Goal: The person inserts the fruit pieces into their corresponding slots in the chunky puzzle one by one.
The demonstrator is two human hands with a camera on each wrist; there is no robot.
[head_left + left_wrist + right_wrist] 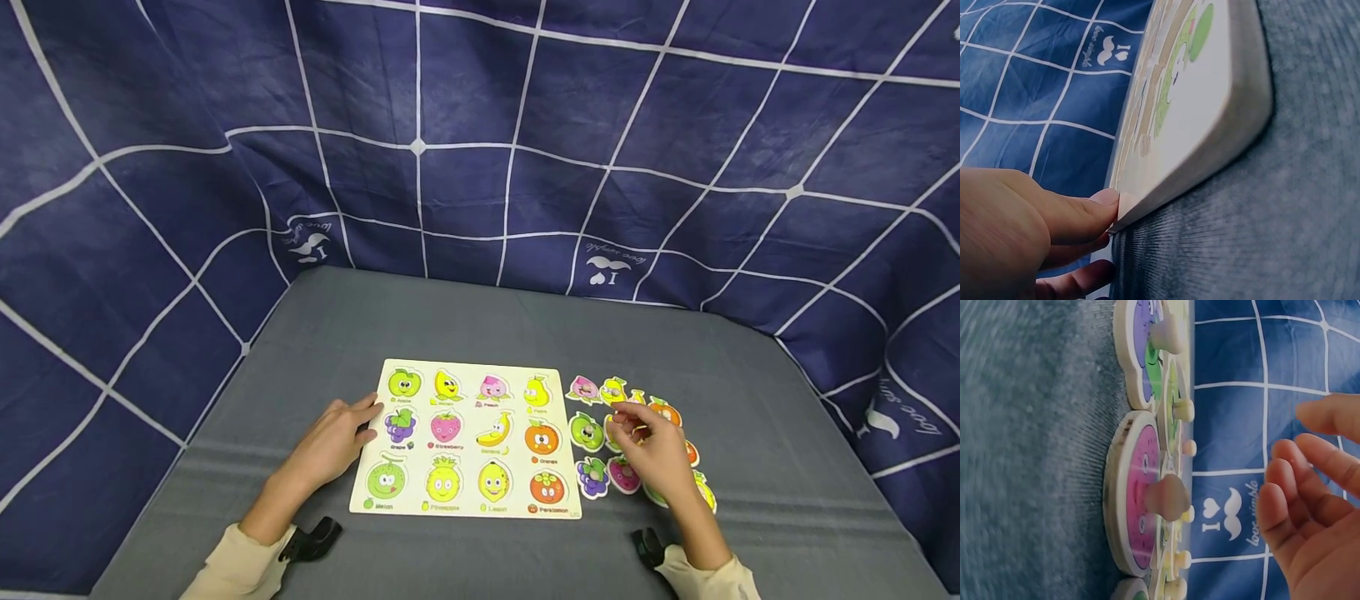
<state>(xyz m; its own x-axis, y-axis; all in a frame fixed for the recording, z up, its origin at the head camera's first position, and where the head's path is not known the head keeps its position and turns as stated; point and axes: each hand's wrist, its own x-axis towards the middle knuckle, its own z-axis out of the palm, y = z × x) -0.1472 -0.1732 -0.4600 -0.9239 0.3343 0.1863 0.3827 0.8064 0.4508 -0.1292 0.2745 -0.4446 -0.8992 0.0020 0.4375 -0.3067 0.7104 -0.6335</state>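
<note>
A pale wooden fruit puzzle board (468, 498) printed with labelled fruit pictures lies flat on the grey surface. My left hand (330, 442) rests at its left edge; in the left wrist view the thumb (1082, 215) touches the rim, other fingers just beyond. Above the loose fruit pieces hovers my right hand (656, 450), fingers loosely bent, nothing between them. Beneath and beside it lie a strawberry piece (623, 475), a grape piece (592, 478) and an apple piece (587, 432). In the right wrist view a wooden knob (1167, 497) stands on the strawberry piece. The hand partly covers several pieces.
A peach piece (582, 389) and a pear piece (612, 389) lie at the back of the group, right of the board. Grey cloth (480, 325) covers the table. Blue checked curtain (480, 192) surrounds its back and sides.
</note>
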